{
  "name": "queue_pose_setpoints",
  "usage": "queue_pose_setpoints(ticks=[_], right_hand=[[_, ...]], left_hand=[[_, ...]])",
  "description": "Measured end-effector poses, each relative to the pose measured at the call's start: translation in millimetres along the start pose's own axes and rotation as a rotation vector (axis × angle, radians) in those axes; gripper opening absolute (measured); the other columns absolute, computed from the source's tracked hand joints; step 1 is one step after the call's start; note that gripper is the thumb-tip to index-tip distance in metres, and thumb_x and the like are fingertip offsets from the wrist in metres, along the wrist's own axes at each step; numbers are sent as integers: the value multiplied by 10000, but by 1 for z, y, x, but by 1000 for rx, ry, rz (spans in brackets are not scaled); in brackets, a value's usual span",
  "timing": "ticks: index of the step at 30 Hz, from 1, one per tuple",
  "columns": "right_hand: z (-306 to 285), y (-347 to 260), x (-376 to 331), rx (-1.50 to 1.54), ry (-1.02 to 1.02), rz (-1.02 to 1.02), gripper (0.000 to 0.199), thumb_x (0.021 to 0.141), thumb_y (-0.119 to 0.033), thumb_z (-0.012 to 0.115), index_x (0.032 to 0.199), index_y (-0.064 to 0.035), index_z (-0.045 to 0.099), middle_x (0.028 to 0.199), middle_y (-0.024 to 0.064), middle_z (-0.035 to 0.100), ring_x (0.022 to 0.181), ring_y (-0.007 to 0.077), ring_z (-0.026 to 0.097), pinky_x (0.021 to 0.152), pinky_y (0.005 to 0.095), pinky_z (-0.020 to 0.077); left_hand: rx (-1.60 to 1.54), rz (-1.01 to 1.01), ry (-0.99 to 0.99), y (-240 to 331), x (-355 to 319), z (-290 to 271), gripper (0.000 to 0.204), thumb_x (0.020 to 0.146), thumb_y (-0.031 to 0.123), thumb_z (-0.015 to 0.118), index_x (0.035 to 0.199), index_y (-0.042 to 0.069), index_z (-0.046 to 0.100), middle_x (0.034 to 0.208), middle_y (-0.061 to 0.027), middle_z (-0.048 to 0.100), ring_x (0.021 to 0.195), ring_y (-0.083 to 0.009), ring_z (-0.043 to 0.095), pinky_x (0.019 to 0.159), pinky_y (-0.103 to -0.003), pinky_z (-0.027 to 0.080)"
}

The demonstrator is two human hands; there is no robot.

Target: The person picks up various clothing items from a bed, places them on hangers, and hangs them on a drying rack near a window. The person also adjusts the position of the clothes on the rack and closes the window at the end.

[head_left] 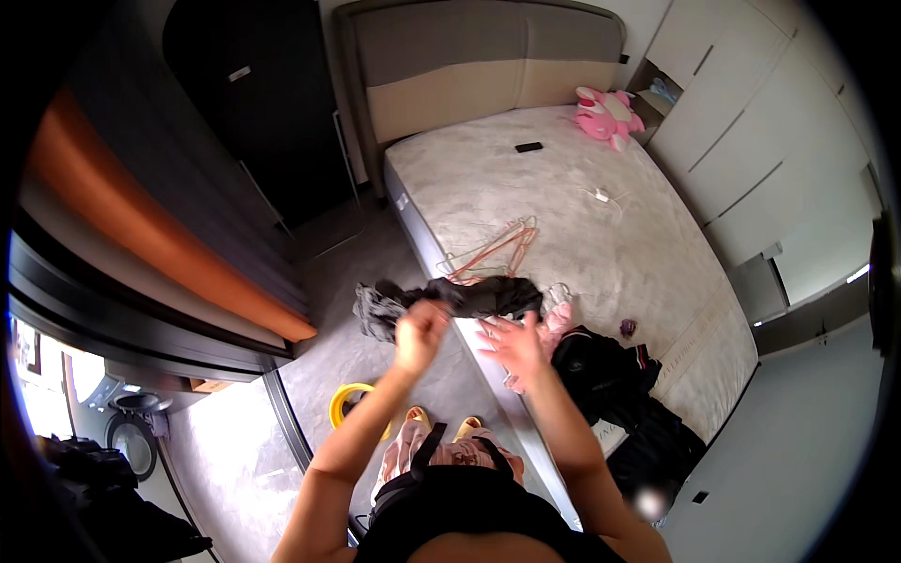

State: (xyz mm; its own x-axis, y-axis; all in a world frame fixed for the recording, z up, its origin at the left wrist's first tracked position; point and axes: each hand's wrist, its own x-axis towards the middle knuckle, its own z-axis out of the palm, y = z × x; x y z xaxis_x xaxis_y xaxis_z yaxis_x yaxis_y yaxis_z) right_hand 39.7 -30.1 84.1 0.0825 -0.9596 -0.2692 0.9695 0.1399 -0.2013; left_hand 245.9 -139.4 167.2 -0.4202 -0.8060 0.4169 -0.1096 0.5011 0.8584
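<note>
A dark grey and black garment [488,296] stretches across the near left edge of the bed, and its crumpled grey end hangs out over the floor. My left hand [420,336] is closed at this garment, its fingers slightly blurred. To the right, my right hand [514,342] is open with its fingers spread, just below the dark cloth and beside a pink garment [560,319]. Whether its fingertips touch any cloth I cannot tell. Several thin wire hangers [502,251], orange and pale, lie in a heap just beyond the dark garment.
Black clothes [601,371] are piled right of my right arm on the bare mattress [582,206]. Farther off lie a black phone [528,147] and a pink plush toy [608,114]. A yellow basin [347,408] stands on the floor by my feet. Curtains [178,225] hang left.
</note>
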Motion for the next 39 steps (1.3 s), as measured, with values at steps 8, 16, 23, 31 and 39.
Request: queue_pose_setpoints(ticks=[8, 16, 23, 31, 39], right_hand=[[66, 75, 70, -263, 237, 16, 508, 926, -420, 373, 1236, -32, 479, 1194, 105, 559, 1048, 251, 559, 930, 393, 429], [75, 88, 71, -405, 258, 141, 525, 913, -424, 429, 1260, -31, 457, 1187, 86, 563, 1029, 215, 566, 910, 345, 444], [51, 73, 60, -1344, 750, -522, 263, 855, -228, 537, 1053, -61, 581, 927, 34, 615, 860, 140, 573, 771, 289, 442], [17, 151, 82, -1249, 265, -221, 254, 837, -193, 606, 1017, -15, 587, 835, 5, 593, 771, 84, 515, 666, 235, 411], [36, 81, 88, -1341, 269, -472, 191, 831, -152, 614, 942, 4, 598, 698, -10, 568, 639, 50, 493, 573, 202, 407]], left_hand=[[-2, -222, -216, -4, -67, -61, 249, 752, 46, 630, 1000, 61, 638, 844, -105, 656, 786, -236, 644, 657, -311, 518], [63, 75, -178, -47, -7, -108, 450, 680, -23, 646, 1105, 112, 585, 946, -69, 627, 916, -261, 595, 741, -308, 490], [-476, -625, -97, -50, 6, -92, 137, 891, 118, 440, 842, 20, 524, 672, 55, 425, 634, -41, 378, 551, -211, 339], [-604, -802, -323, -45, 0, -82, 147, 842, 116, 540, 904, -13, 575, 750, -15, 586, 666, -88, 537, 600, -233, 447], [593, -232, -423, -100, 4, -149, 202, 655, 84, 708, 850, 83, 657, 803, -110, 637, 677, -213, 621, 638, -311, 488]])
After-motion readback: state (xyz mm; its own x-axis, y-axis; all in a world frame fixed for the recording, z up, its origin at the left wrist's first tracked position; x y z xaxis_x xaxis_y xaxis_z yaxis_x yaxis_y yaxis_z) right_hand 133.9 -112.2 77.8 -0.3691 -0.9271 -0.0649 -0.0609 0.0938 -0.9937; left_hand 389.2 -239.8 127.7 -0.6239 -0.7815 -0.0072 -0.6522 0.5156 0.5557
